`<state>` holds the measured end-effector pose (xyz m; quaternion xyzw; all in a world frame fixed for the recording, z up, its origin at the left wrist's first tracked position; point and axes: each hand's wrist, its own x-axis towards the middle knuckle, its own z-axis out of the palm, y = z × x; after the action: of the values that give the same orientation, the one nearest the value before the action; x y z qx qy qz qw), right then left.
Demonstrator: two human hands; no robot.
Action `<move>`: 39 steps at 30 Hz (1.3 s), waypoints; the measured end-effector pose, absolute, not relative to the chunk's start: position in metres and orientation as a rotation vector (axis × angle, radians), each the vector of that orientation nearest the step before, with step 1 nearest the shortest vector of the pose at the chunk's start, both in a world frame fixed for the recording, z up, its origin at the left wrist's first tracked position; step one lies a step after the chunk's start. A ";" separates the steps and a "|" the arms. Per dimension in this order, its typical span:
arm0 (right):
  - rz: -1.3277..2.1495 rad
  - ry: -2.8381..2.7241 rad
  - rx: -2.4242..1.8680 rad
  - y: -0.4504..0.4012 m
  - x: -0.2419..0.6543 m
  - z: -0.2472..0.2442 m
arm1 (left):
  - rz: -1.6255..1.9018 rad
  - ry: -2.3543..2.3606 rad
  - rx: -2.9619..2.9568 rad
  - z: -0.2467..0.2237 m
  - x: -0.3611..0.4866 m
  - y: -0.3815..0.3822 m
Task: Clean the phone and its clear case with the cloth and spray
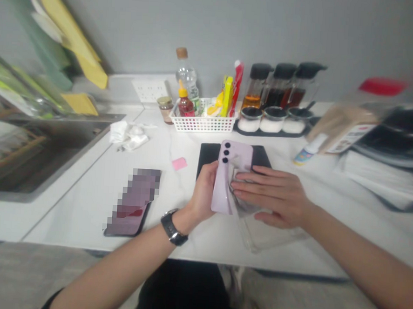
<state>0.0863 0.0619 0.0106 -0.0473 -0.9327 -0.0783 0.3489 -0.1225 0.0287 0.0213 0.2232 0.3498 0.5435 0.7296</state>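
My left hand (202, 194), with a black watch (174, 227) on its wrist, grips the lower edge of a lilac smartphone (231, 174), whose triple camera faces up. My right hand (267, 192) lies with its fingers across the phone's back, pressing a clear plastic wrap (268, 233) that hangs down towards the counter. The phone is held above a black mat (234, 155). A second smartphone (131, 203), its screen pixelated, lies to the left on the white marble counter (83, 221).
A pink sticky note (179, 163) and crumpled white tissue (129, 136) lie near a steel sink (34, 158) at left. Along the back stand a white basket of sauces (201, 124) and several condiment containers (273, 91). Packaged goods crowd the right side.
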 end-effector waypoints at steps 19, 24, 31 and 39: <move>-0.202 -2.234 -0.345 0.064 0.084 0.008 | 1.212 0.748 0.489 0.020 -0.125 0.030; -0.242 -2.221 -0.588 0.072 0.084 0.009 | 1.141 0.789 0.540 0.024 -0.122 0.028; -0.141 -2.451 -0.243 0.058 0.071 0.011 | 1.222 0.833 0.553 0.005 -0.123 0.031; -0.166 -2.319 -0.164 0.059 0.076 0.011 | 1.219 0.791 0.511 0.016 -0.122 0.032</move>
<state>0.0759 0.0588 0.0110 -0.0648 -0.9143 -0.0654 0.3943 -0.1223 0.0316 0.0161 0.2308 0.3575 0.5511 0.7178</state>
